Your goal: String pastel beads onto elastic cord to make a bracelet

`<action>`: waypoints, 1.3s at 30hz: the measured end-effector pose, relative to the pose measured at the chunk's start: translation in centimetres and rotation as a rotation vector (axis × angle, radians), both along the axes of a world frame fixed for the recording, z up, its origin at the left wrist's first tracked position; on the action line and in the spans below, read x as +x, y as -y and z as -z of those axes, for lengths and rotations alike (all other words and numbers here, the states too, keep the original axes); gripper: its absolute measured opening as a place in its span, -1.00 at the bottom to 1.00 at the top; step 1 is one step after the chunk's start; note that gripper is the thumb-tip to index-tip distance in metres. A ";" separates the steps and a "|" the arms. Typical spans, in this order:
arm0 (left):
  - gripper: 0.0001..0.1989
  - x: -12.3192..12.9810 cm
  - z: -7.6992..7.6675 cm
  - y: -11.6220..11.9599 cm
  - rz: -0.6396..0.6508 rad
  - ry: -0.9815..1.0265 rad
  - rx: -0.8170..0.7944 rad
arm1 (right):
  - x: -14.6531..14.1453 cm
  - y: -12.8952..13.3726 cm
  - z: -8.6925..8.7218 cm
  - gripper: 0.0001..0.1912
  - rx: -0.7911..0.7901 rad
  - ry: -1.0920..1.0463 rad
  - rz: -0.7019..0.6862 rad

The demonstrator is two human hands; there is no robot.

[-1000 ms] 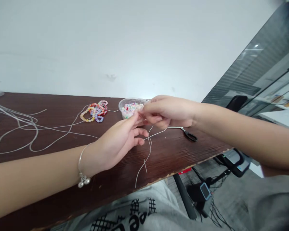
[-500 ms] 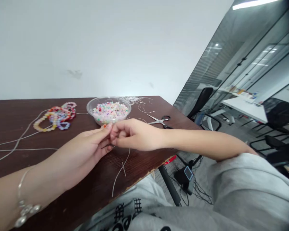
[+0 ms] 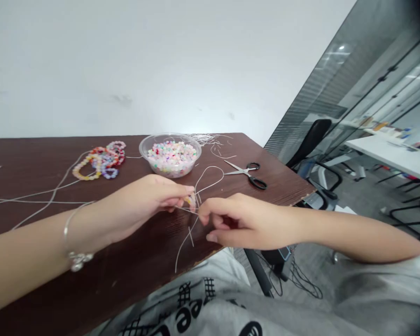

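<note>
- The left hand [image 3: 150, 198] is at the middle of the frame, its fingers [image 3: 182, 192] pinched closed on a white cord [image 3: 210, 177] and a small pale bead [image 3: 189, 200].
- The right hand [image 3: 245, 226] is just right of the left hand, its fingers [image 3: 210, 219] loosely curled and partly open, just beside the cord. I cannot tell whether they have hold of it.
- The cord rises from the pinch into a loop above the hands, and one length hangs toward the lower edge of the desk [image 3: 273, 191].
- A clear plastic bowl [image 3: 199, 151] of mixed pastel beads [image 3: 171, 156] stands above the hands.
- Finished bead bracelets [image 3: 100, 163] lie in a heap left of the bowl.
- Scissors [image 3: 247, 172] lie to the right of the bowl, with cord scraps [image 3: 205, 138] behind it.
- Long cord strands [image 3: 31, 201] stretch across the left side of the desk.
</note>
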State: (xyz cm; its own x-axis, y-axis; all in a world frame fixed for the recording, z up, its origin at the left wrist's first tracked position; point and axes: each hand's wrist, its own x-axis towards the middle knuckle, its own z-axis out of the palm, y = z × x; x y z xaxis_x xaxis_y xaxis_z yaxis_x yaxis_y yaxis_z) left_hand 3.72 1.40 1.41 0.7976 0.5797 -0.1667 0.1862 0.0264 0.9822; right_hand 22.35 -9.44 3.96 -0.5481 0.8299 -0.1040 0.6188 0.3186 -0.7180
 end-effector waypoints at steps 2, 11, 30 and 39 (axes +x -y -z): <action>-0.64 0.3 -0.2 0.4 0.057 -0.097 0.046 | 0.0 -0.2 -0.9 -0.85 0.022 -0.003 0.008; -0.66 -0.2 0.0 0.3 0.247 -0.310 0.234 | -0.3 -4.5 -0.3 -0.78 -0.558 -0.534 0.218; -0.52 -0.4 0.9 -0.6 0.418 -0.219 0.565 | -0.5 -3.9 -0.7 -0.78 -0.975 -0.820 0.208; -0.48 -0.5 0.9 -0.4 0.405 -0.222 0.477 | -0.9 -4.4 -0.4 -0.83 -0.849 -0.744 0.207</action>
